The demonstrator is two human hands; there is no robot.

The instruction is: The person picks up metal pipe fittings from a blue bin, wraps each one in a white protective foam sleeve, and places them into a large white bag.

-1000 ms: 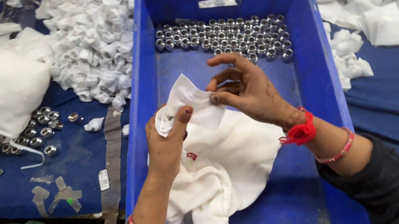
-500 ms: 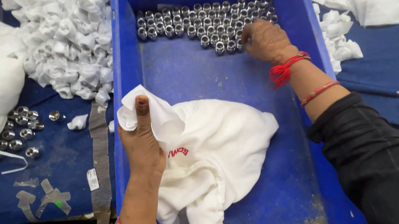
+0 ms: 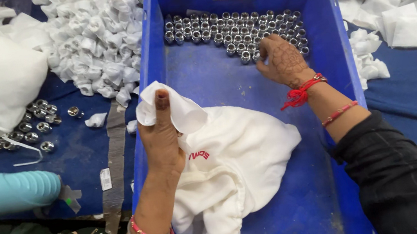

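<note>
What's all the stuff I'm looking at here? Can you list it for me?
crate: one, blue, centre
metal fittings: many, silver, far end of crate
cloth: one, white, in crate
wrapped bundles: a heap, white, left of crate
loose fittings: several, silver, on blue sheet at left
folded pouches: many, white, right of crate
left hand: pinches cloth corner
right hand: on the fittings

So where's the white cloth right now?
In the head view the white cloth lies inside the blue crate, toward its near left; the left hand pinches its upper corner, below the metal nuts.
</note>
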